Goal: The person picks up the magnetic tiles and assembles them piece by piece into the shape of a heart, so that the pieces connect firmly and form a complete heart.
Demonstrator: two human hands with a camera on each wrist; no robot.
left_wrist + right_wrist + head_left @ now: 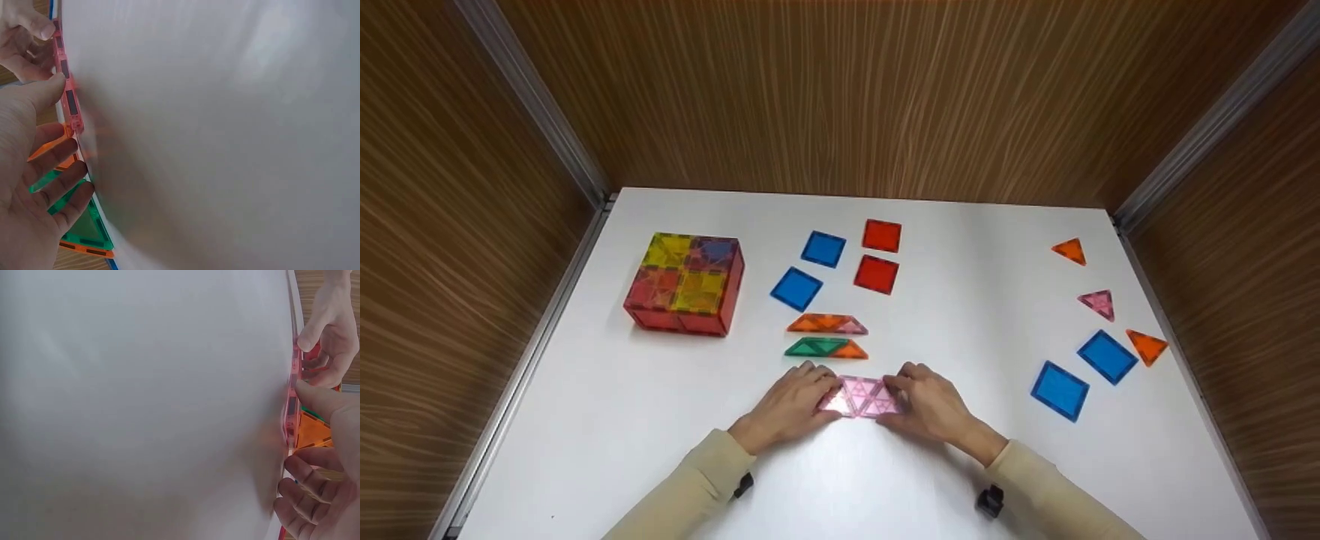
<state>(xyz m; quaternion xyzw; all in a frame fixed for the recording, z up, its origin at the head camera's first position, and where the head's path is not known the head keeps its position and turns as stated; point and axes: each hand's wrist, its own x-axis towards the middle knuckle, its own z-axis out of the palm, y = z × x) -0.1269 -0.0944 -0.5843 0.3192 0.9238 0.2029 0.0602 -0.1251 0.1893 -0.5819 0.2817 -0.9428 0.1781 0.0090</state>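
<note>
A flat strip of joined pink triangular magnetic tiles (860, 397) lies between the two hands near the middle of the table. My left hand (795, 403) pinches its left end, the thumb (48, 93) on the near edge. At the right end, my right hand (934, 405) pinches the strip between thumb and fingers. In both wrist views the other fingers are spread along the table. Just beyond the hands lie two trapezoid strips: a green-and-orange one (816, 347) and, behind it, an orange-and-pink one (817, 323). The strip's ends are partly hidden by the fingers.
A box built of red and yellow tiles (718, 292) stands at the left. Blue squares (796, 289) and red squares (877, 274) lie behind the strips. Towards the right edge are blue squares (1060, 391), orange triangles (1147, 347) and a pink triangle (1099, 304). Wooden panels (840, 97) enclose the table.
</note>
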